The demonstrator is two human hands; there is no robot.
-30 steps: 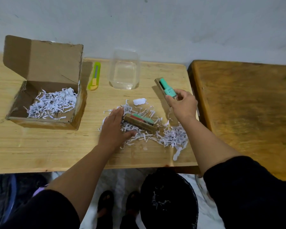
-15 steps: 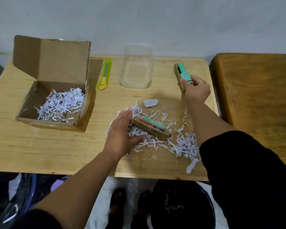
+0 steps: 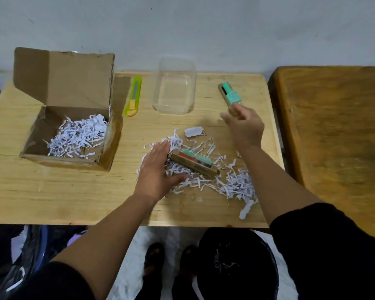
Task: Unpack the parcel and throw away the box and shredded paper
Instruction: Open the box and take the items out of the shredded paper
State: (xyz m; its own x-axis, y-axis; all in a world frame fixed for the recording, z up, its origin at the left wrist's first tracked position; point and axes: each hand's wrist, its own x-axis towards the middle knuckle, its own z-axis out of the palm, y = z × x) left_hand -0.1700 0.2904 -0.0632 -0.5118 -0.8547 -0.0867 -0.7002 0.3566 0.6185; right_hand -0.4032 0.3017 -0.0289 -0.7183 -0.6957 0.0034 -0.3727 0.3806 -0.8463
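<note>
While the left hand (image 3: 155, 169) lies flat on the shreds (image 3: 204, 169), fingers straight and holding nothing, its fingertips touch the near-left end of the pack (image 3: 193, 162), a cardboard sleeve of coloured items. The pack's long axis runs from the left fingertips toward the lower right, so it lies just ahead of the palm, and the left hand is far the nearer one to lift it. The right hand (image 3: 244, 124) hangs with loose, spread fingers just below the mint bottle (image 3: 231, 95), which lies on the desk (image 3: 52, 191) beyond the pile; whether the fingertips touch it I cannot tell. The box (image 3: 72, 126) sits open at far left, more shreds inside, well apart from both hands. A dark bin (image 3: 236, 267) waits below the desk's near edge. Likely next: clear the pack, then sweep the shreds.
</note>
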